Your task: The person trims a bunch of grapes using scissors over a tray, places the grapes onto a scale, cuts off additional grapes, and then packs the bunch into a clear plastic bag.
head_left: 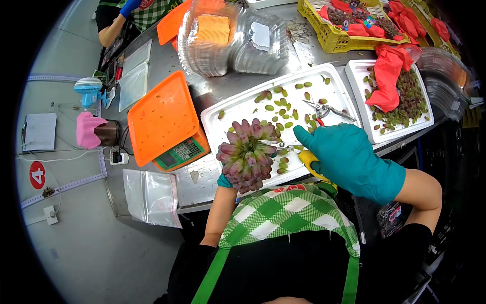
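A bunch of long purple-pink grapes (247, 161) is held up over the front left of a white foam tray (215, 116). My left hand (226, 182), in a teal glove, holds it from beneath; the bunch hides most of the fingers. My right hand (349, 157), gloved too, is closed around yellow-handled scissors (310, 161). Their blades reach the right side of the bunch. Loose green and reddish grapes (283, 104) lie scattered in the tray. Beyond my right hand, pruning shears (334, 109) rest in the same tray.
An orange scale (159, 116) stands left of the tray, with plastic bags (152, 195) nearer me. Clear plastic boxes (207, 45) are stacked behind. At right sits a foam box (377, 129) of grapes; a yellow crate (329, 43) stands beyond. Another person's blue-gloved hand (130, 6) shows top left.
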Motion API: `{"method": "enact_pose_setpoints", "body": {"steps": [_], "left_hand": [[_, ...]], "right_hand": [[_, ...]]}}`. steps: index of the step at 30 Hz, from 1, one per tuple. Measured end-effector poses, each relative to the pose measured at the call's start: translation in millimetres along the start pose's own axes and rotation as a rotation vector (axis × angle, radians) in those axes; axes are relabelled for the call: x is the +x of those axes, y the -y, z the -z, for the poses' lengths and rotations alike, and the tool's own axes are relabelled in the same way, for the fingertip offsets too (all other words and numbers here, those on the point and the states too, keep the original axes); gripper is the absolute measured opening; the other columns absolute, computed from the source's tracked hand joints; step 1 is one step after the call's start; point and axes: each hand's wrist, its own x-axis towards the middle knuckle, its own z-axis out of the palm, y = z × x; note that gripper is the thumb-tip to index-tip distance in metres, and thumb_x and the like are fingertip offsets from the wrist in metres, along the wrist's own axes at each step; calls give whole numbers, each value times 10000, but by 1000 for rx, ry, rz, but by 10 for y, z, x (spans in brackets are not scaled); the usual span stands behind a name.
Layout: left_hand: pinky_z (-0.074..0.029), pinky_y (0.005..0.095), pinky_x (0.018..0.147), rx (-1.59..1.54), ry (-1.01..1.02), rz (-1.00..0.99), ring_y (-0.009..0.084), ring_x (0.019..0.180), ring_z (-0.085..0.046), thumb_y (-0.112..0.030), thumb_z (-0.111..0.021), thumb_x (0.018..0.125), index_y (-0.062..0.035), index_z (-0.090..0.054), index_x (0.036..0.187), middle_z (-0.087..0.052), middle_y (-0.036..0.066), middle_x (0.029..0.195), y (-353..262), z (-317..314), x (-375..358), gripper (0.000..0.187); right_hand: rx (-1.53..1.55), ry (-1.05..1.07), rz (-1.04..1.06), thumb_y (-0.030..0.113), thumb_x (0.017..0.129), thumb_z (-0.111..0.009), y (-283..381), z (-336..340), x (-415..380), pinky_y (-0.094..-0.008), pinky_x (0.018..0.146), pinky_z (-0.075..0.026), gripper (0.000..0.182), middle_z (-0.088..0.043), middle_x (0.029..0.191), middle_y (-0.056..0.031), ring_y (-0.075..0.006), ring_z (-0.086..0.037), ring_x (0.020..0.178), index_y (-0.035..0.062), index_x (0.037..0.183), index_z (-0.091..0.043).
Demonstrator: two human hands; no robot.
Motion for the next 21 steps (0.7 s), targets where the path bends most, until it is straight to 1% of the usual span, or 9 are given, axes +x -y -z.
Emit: {"method": "enact_pose_setpoints", "body": {"steps": [1, 3, 5, 7, 10, 13, 16, 19, 21], "left_hand": [[-334, 338, 979, -70, 24, 33, 251, 1201, -325, -262, -394, 878, -129, -259, 1292, -292, 100, 1322, 25, 15, 7, 455], [-339, 345, 976, -946, 155, -35, 254, 1194, -336, -257, -341, 903, -130, -261, 1297, -295, 105, 1327, 52, 19, 16, 421], [-205, 426, 1004, -757, -4, 25, 257, 1239, -249, -330, -396, 865, -209, -300, 1299, -280, 49, 1348, 194, 52, -25, 461], [-206, 428, 1003, -221, -57, 62, 258, 1238, -251, -348, -389, 864, -210, -281, 1313, -269, 50, 1358, 160, 38, -15, 482], [-290, 374, 984, 925, 2, 31, 261, 1208, -305, -322, -350, 877, -151, -237, 1331, -264, 93, 1354, 88, -21, 47, 498], [-243, 400, 998, 1363, 14, -67, 265, 1222, -276, -339, -367, 861, -161, -257, 1326, -268, 81, 1348, 108, -28, 34, 509], [-253, 404, 1001, 959, -13, -56, 265, 1215, -292, -347, -348, 874, -152, -242, 1331, -273, 87, 1345, 122, 9, 53, 508], [-262, 407, 1005, -167, -110, 17, 265, 1208, -309, -356, -329, 886, -142, -228, 1336, -278, 93, 1341, 167, 68, 149, 508], [-269, 409, 1007, -549, -138, -19, 265, 1203, -320, -362, -316, 895, -136, -218, 1340, -281, 97, 1339, 145, 93, 156, 508]], "right_hand": [[-4, -6, 6, 184, 684, -622, -1, -6, 5, -351, 497, -408, 490, -534, 696, -58, -220, -544, 595, 83, 1146, -494], [-75, -139, 95, 122, 733, -547, -16, -31, 6, -329, 438, -385, 315, -512, 631, -62, -208, -526, 548, 22, 1030, -524], [-160, -182, 115, 92, 765, -506, -14, -68, 17, -320, 401, -366, 201, -490, 583, -62, -201, -506, 514, -3, 938, -541], [-260, -135, 67, 95, 781, -498, 3, -101, 38, -324, 386, -352, 132, -467, 552, -59, -199, -483, 494, 9, 870, -544], [-234, -78, 34, 95, 715, -533, -26, -55, 30, -338, 481, -397, 376, -492, 637, -46, -199, -521, 557, 61, 1089, -520], [-220, -252, 56, 98, 785, -496, -69, -164, -40, -326, 374, -336, 77, -445, 524, -52, -194, -461, 470, 28, 793, -526], [-247, -149, 2, 100, 784, -501, -89, -103, -123, -338, 386, -344, 64, -458, 533, -63, -200, -468, 470, 40, 772, -521], [-53, -175, 2, 125, 750, -563, -176, -81, -208, -341, 423, -381, 150, -505, 569, -84, -220, -509, 500, 49, 879, -565], [172, -239, -34, 164, 733, -609, -232, -187, -246, -325, 466, -413, 280, -556, 639, -98, -226, -537, 539, 74, 994, -567]]}}
